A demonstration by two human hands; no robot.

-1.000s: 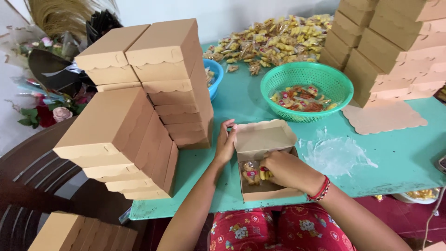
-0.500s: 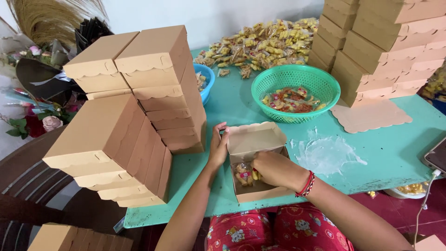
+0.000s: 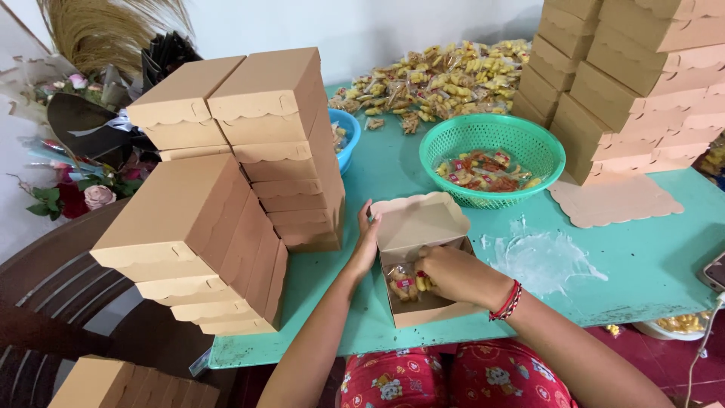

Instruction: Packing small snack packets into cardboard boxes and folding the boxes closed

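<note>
An open brown cardboard box (image 3: 420, 224) with a scalloped lid stands on the teal table (image 3: 649, 249) at the near edge. My left hand (image 3: 368, 243) rests flat against the box's left side. My right hand (image 3: 453, 273) is down inside the box, fingers on small wrapped snack packets (image 3: 406, 284) lying on its bottom. A red bead bracelet (image 3: 509, 301) circles my right wrist.
Stacks of closed brown boxes (image 3: 249, 159) crowd the left of the table and more boxes (image 3: 634, 75) the back right. A green basket (image 3: 492, 157) with packets, a blue bowl (image 3: 346, 136), a heap of wrapped snacks (image 3: 438, 75) and a flat scalloped card (image 3: 615, 200) lie beyond.
My right hand has stayed in the box, shifting slightly over the packets. The left hand keeps to the box's side. Only the camera has swayed.
</note>
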